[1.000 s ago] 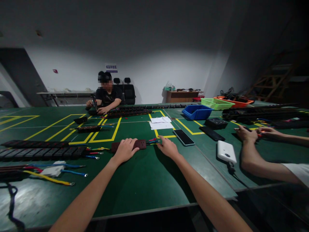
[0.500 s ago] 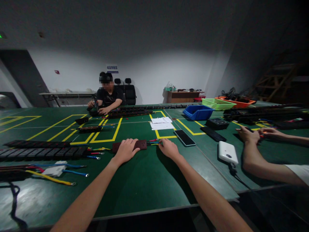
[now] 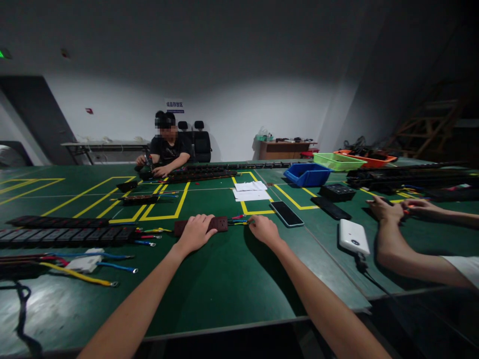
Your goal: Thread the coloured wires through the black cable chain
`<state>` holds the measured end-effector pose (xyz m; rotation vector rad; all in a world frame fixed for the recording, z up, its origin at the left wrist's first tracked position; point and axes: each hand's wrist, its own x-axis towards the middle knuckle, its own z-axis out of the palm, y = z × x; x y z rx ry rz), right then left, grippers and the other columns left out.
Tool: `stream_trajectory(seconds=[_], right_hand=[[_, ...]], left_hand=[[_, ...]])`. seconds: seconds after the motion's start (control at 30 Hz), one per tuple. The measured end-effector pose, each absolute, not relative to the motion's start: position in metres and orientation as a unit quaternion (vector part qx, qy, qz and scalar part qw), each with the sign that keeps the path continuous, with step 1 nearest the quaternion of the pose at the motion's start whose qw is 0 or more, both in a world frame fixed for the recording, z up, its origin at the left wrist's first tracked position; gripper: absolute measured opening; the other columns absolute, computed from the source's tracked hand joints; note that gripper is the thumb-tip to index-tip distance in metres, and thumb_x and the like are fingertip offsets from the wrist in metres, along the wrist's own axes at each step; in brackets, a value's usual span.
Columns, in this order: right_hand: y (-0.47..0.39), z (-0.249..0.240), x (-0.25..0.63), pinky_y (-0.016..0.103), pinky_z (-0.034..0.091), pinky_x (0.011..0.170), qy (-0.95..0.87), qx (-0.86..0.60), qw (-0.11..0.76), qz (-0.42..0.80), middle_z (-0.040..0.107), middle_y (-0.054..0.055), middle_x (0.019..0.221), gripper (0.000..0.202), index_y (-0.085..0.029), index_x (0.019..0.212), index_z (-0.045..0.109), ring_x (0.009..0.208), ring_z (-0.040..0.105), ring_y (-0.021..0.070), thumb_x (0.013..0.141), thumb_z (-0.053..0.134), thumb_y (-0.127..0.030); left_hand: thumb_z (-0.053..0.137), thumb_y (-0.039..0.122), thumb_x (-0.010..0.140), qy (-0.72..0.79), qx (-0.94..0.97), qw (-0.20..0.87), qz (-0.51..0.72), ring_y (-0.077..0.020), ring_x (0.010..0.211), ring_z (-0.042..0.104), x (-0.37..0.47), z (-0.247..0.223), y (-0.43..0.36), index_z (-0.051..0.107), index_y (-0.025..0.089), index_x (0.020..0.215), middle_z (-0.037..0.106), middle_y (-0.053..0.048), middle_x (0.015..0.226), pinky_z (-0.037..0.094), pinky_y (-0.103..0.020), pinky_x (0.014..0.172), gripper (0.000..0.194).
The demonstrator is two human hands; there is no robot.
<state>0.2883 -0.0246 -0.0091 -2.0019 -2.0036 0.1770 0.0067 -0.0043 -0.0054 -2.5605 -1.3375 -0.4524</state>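
Observation:
My left hand (image 3: 194, 232) lies over a short dark red socket strip (image 3: 222, 224), its fingers across the top and far edge and the thumb along the near side. From the strip's right end run thin red, blue and yellow-green wires (image 3: 237, 221). At their far tips, my right hand (image 3: 264, 229) is closed, with thumb and fingertips pinched together at the wire ends. The fingers partly hide those ends. Both the strip and the wires lie low on the green table (image 3: 224, 279).
Black socket strips (image 3: 71, 236) with lugged wires lie left. Beyond my right hand are a phone (image 3: 287, 213), paper (image 3: 251, 191), a blue bin (image 3: 307, 174) and a white power bank (image 3: 354, 236). A co-worker's hands (image 3: 389, 209) work at right; another person (image 3: 170, 147) sits opposite.
My right hand has slid slightly to the right along the wires, so a little more of their ends shows. My left hand and the strip have stayed in place.

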Motion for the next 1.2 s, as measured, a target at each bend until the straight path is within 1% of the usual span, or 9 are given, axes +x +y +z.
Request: stream_trajectory(seconds=[0.2,0.4,0.6,0.7,0.87,0.97,1.03,1.2], right_hand=[[-0.0237,-0.0088,0.2885,0.031,0.047,0.077,-0.694,-0.701,0.147,0.070,0.072,0.009,0.112,0.031,-0.026,0.113,0.071,0.099,0.069,0.0258,0.094,0.047,-0.026],[-0.0232,-0.0100,0.2879,0.030,0.045,0.075,-0.692,-0.704,0.144,0.069,0.073,0.008,0.109,0.026,-0.026,0.113,0.068,0.097,0.069,0.0248,0.095,0.049,-0.027],[-0.0193,-0.0164,0.2917,0.028,0.044,0.075,-0.696,-0.700,0.142,0.071,0.072,0.007,0.106,0.023,-0.026,0.109,0.066,0.097,0.068,0.0237,0.098,0.051,-0.038],[-0.0174,-0.0177,0.2930,0.028,0.042,0.074,-0.694,-0.701,0.142,0.082,0.072,0.006,0.107,0.023,-0.026,0.110,0.066,0.098,0.068,0.0232,0.098,0.052,-0.040],[-0.0187,-0.0147,0.2914,0.028,0.042,0.073,-0.686,-0.708,0.142,0.088,0.072,0.006,0.110,0.023,-0.026,0.115,0.063,0.099,0.068,0.0233,0.100,0.050,-0.038],[-0.0202,-0.0132,0.2902,0.029,0.043,0.073,-0.683,-0.711,0.146,0.083,0.072,0.008,0.113,0.028,-0.026,0.125,0.058,0.099,0.068,0.0245,0.100,0.049,-0.037],[-0.0204,-0.0130,0.2899,0.029,0.043,0.074,-0.685,-0.710,0.141,0.077,0.071,0.009,0.115,0.030,-0.027,0.127,0.058,0.100,0.068,0.0252,0.100,0.048,-0.036],[-0.0186,-0.0151,0.2905,0.029,0.044,0.077,-0.694,-0.702,0.136,0.079,0.070,0.007,0.115,0.025,-0.027,0.116,0.065,0.103,0.067,0.0243,0.101,0.046,-0.035]], left_hand=[[0.047,0.051,0.099,-0.453,-0.872,0.103,-0.156,-0.0280,0.110,0.059,0.0068,-0.0043,-0.0052,0.053,0.018,0.136,0.065,-0.014,0.123,0.042,-0.041,0.093,0.050],[0.047,0.051,0.099,-0.452,-0.872,0.105,-0.158,-0.0276,0.109,0.059,0.0056,-0.0061,-0.0040,0.052,0.019,0.137,0.064,-0.013,0.123,0.042,-0.040,0.093,0.051],[0.047,0.052,0.099,-0.454,-0.871,0.114,-0.151,-0.0281,0.108,0.059,0.0066,-0.0062,-0.0038,0.053,0.018,0.136,0.065,-0.013,0.121,0.041,-0.040,0.092,0.051],[0.047,0.052,0.099,-0.455,-0.871,0.110,-0.151,-0.0278,0.109,0.059,0.0070,-0.0054,-0.0038,0.052,0.018,0.136,0.065,-0.014,0.122,0.041,-0.040,0.092,0.051],[0.049,0.050,0.098,-0.455,-0.872,0.104,-0.149,-0.0277,0.109,0.059,0.0071,-0.0042,-0.0043,0.052,0.018,0.136,0.065,-0.013,0.122,0.042,-0.040,0.092,0.050],[0.049,0.050,0.098,-0.456,-0.871,0.105,-0.149,-0.0281,0.109,0.059,0.0069,-0.0041,-0.0046,0.052,0.018,0.137,0.065,-0.014,0.122,0.042,-0.040,0.092,0.051],[0.049,0.051,0.098,-0.456,-0.871,0.104,-0.151,-0.0282,0.109,0.059,0.0067,-0.0043,-0.0046,0.052,0.018,0.137,0.065,-0.014,0.122,0.042,-0.041,0.093,0.051],[0.047,0.051,0.098,-0.454,-0.872,0.098,-0.154,-0.0285,0.110,0.059,0.0064,-0.0049,-0.0043,0.052,0.020,0.137,0.065,-0.014,0.124,0.042,-0.042,0.093,0.050]])
